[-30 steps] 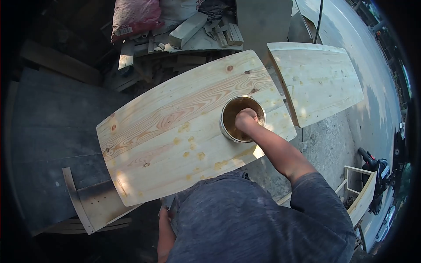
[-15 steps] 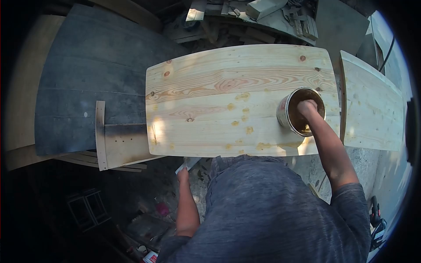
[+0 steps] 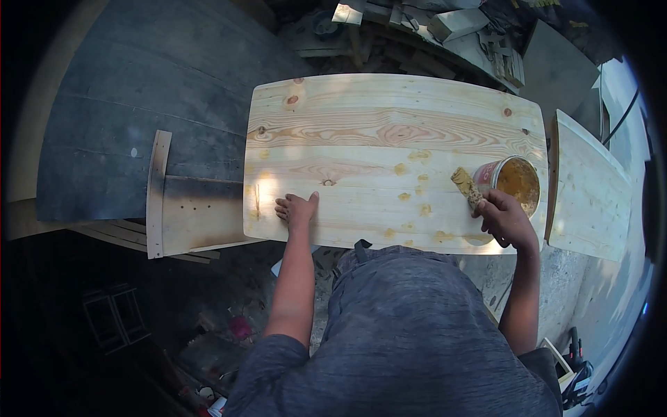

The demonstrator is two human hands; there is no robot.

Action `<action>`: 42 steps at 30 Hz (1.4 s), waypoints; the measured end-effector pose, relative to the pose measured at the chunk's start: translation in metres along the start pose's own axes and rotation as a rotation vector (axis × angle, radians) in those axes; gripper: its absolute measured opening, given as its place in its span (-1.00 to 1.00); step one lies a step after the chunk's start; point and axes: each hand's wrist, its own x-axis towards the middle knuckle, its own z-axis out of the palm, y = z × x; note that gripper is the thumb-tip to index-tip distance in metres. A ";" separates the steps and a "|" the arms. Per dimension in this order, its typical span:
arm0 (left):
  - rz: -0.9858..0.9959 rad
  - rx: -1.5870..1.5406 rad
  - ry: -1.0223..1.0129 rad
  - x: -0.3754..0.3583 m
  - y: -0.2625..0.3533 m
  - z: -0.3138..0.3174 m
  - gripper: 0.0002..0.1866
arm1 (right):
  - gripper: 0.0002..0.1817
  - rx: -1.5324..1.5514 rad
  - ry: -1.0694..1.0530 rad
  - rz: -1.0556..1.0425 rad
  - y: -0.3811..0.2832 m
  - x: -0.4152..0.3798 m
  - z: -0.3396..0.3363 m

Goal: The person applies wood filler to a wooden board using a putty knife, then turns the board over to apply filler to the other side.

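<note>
A pale pine panel (image 3: 347, 167) with knots and several yellowish smears lies in front of me. My left hand (image 3: 297, 210) rests on its near left part, fingers spread and holding nothing. Over the panel's right side, my right hand (image 3: 506, 217) grips a small flat scraper (image 3: 464, 184) coated with yellow-brown putty. Just behind that hand stands an open metal can (image 3: 488, 174) with brownish paste (image 3: 520, 182) inside. The handle end of the scraper is hidden by my fingers.
Left of the panel, a wooden piece with a scorched edge (image 3: 208, 212) adjoins a large dark board (image 3: 139, 132). Another pale panel (image 3: 590, 187) stands to the right. Wood offcuts (image 3: 458, 26) are piled at the back. A pink item (image 3: 240, 327) lies on the floor.
My right hand has come out of the can, with the putty-coated scraper now visible in it. My left hand has risen from below the panel's edge onto its surface.
</note>
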 end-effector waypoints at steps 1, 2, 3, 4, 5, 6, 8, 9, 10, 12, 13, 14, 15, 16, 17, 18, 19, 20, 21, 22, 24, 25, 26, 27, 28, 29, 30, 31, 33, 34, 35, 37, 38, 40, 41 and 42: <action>-0.043 -0.008 -0.037 0.008 0.003 0.000 0.38 | -0.75 -0.005 -0.075 0.044 -0.006 0.011 0.026; -0.088 -0.017 -0.073 0.017 0.006 -0.001 0.46 | -0.71 0.006 -0.142 0.054 -0.006 0.025 0.053; -0.108 0.005 -0.141 0.020 0.011 -0.004 0.52 | -0.64 0.024 -0.185 0.014 0.002 0.046 0.083; -0.131 0.027 -0.209 0.018 0.019 -0.009 0.59 | -0.61 -0.016 -0.198 -0.004 -0.003 0.059 0.111; -0.155 0.051 -0.278 0.015 0.023 -0.015 0.66 | -0.61 -0.076 -0.216 -0.033 -0.004 0.075 0.137; -0.151 0.065 -0.316 0.013 0.024 -0.022 0.69 | -0.62 -0.155 -0.219 -0.011 -0.018 0.085 0.160; -0.142 0.095 -0.397 0.010 0.026 -0.032 0.75 | -0.61 -0.532 -0.089 -0.398 0.007 0.133 0.206; -0.147 0.107 -0.396 0.013 0.026 -0.031 0.76 | -0.60 -0.613 -0.056 -0.357 -0.006 0.136 0.219; -0.153 0.119 -0.397 0.016 0.026 -0.029 0.76 | -0.57 -0.696 -0.025 -0.315 -0.021 0.138 0.233; -0.178 0.116 -0.415 0.019 0.026 -0.027 0.77 | -0.55 -0.787 -0.011 -0.270 -0.044 0.142 0.251; -0.196 0.102 -0.428 0.022 0.027 -0.027 0.78 | -0.53 -0.832 -0.004 -0.249 -0.052 0.144 0.259; -0.215 0.089 -0.439 0.023 0.028 -0.028 0.79 | -0.54 -0.844 0.025 -0.270 -0.056 0.147 0.267; -0.218 0.094 -0.445 0.024 0.029 -0.028 0.79 | -0.55 -0.854 0.055 -0.294 -0.057 0.151 0.275; -0.221 0.098 -0.449 0.025 0.029 -0.028 0.79 | -0.56 -0.864 0.084 -0.319 -0.056 0.156 0.281; -0.226 0.102 -0.451 0.026 0.030 -0.029 0.79 | -0.57 -0.853 0.119 -0.371 -0.054 0.161 0.288; -0.230 0.091 -0.449 0.028 0.030 -0.028 0.79 | -0.58 -0.838 0.154 -0.422 -0.047 0.166 0.296; -0.233 0.083 -0.446 0.030 0.030 -0.027 0.79 | -0.59 -0.820 0.190 -0.472 -0.037 0.171 0.303; -0.235 0.080 -0.442 0.029 0.028 -0.025 0.79 | -0.60 -0.850 0.197 -0.419 -0.021 0.170 0.309; -0.237 0.075 -0.446 0.027 0.026 -0.024 0.78 | -0.61 -0.874 0.213 -0.366 -0.012 0.163 0.314; -0.231 0.067 -0.444 0.026 0.026 -0.024 0.77 | -0.62 -0.897 0.238 -0.316 -0.008 0.164 0.314; -0.224 0.050 -0.441 0.027 0.031 -0.028 0.76 | -0.64 -0.973 0.078 -0.234 -0.023 0.164 0.296; -0.222 0.052 -0.449 0.025 0.031 -0.030 0.76 | -0.65 -1.009 -0.008 -0.184 -0.036 0.159 0.286; -0.224 0.052 -0.459 0.023 0.031 -0.031 0.75 | -0.68 -0.969 0.054 -0.259 -0.048 0.162 0.281; -0.212 0.050 -0.475 0.025 0.028 -0.032 0.74 | -0.70 -0.927 0.111 -0.331 -0.061 0.168 0.280; -0.208 0.054 -0.485 0.023 0.026 -0.031 0.74 | -0.72 -0.883 0.165 -0.402 -0.067 0.174 0.280; -0.203 0.052 -0.488 0.022 0.025 -0.032 0.74 | -0.76 -0.889 0.156 -0.470 -0.068 0.182 0.278; -0.196 0.044 -0.481 0.024 0.028 -0.035 0.74 | -0.75 -0.961 0.107 -0.429 -0.063 0.183 0.275; -0.196 0.062 -0.459 0.024 0.027 -0.033 0.74 | -0.74 -1.030 0.059 -0.387 -0.058 0.181 0.270; -0.191 0.054 -0.444 0.024 0.027 -0.033 0.73 | -0.72 -1.163 -0.038 -0.304 -0.062 0.182 0.258; -0.193 0.045 -0.441 0.022 0.028 -0.032 0.73 | -0.70 -1.232 -0.090 -0.263 -0.069 0.184 0.248; -0.188 0.039 -0.440 0.023 0.027 -0.032 0.73 | -0.69 -1.297 -0.145 -0.213 -0.073 0.185 0.243; -0.180 0.034 -0.442 0.022 0.026 -0.032 0.73 | -0.73 -1.180 -0.062 -0.423 -0.083 0.188 0.250; -0.175 0.026 -0.446 0.019 0.024 -0.032 0.72 | -0.74 -1.120 -0.023 -0.529 -0.087 0.189 0.256; -0.162 0.005 -0.436 0.020 0.024 -0.035 0.71 | -0.78 -1.180 -0.042 -0.529 -0.080 0.195 0.266; -0.163 0.000 -0.430 0.021 0.022 -0.033 0.74 | -0.79 -1.238 -0.065 -0.463 -0.073 0.192 0.267; -0.163 -0.005 -0.424 0.022 0.020 -0.031 0.76 | -0.79 -1.296 -0.087 -0.395 -0.075 0.189 0.266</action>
